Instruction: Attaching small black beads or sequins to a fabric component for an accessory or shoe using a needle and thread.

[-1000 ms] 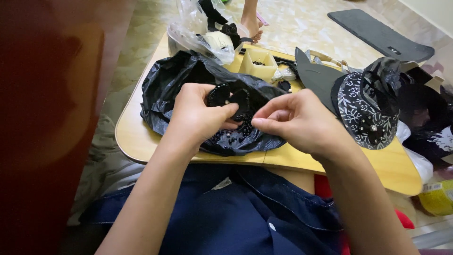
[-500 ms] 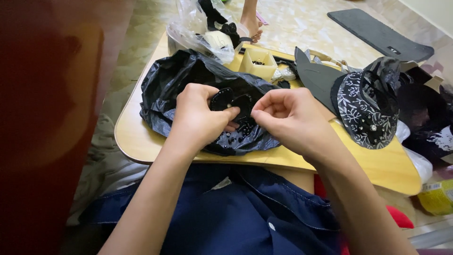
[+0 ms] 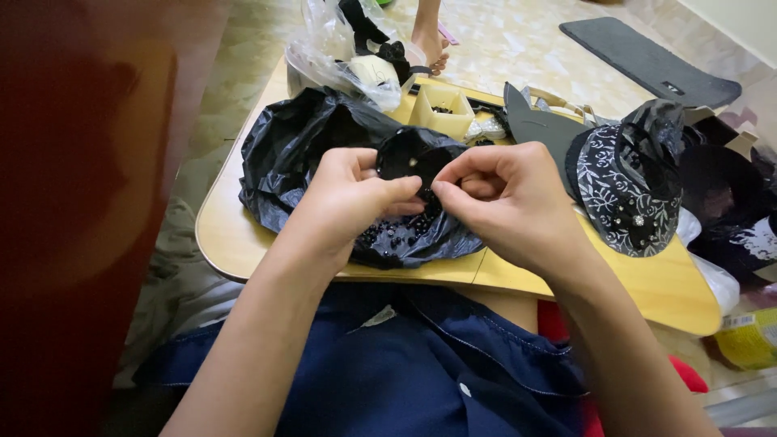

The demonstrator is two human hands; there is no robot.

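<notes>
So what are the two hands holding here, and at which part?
Both hold a round black fabric piece over the black plastic bag. The left hand and the right hand pinch its lower edge between thumb and fingertips.

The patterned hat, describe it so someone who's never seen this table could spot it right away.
Start at the low wooden table and go to its right end, beyond the right hand. The patterned hat lies there, black with white flower print and small shiny studs, while the black pieces around it are plain.
</notes>
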